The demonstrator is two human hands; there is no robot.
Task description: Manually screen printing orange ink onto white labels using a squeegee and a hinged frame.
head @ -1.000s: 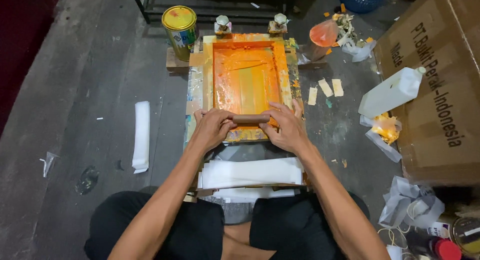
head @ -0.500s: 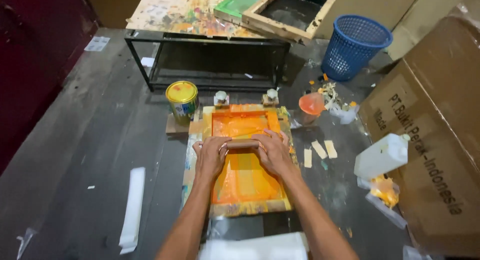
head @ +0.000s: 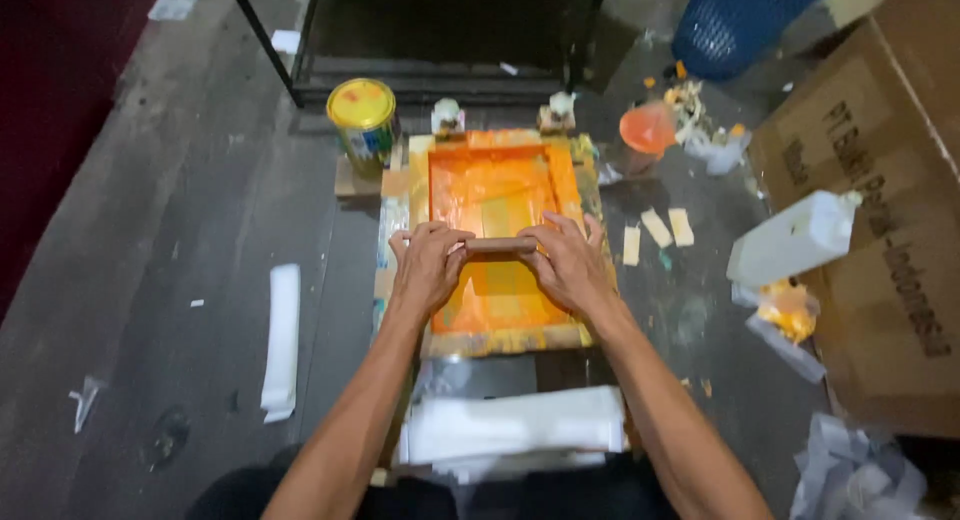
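Note:
A wooden-framed printing screen (head: 590, 195) smeared with orange ink lies flat on the floor in front of me. Both hands grip a wooden squeegee handle (head: 500, 245) laid across the middle of the screen. My left hand (head: 428, 267) wraps its left end and my right hand (head: 570, 263) its right end. The blade under the handle is hidden by my fingers. A stack of white fabric (head: 515, 427) lies just below the frame, near my knees.
A yellow-lidded paint tin (head: 363, 123) stands left of the frame's top. An orange cup (head: 648, 128) and scraps sit at upper right. A white jug (head: 795, 240) and cardboard boxes (head: 880, 180) are right. A folded white cloth (head: 281, 340) lies left. A blue basket (head: 740, 15) and metal rack (head: 430, 40) stand behind.
Both hands with the squeegee went from the frame's near edge up toward its far end, then came back to about the middle of the screen. My head view shifted.

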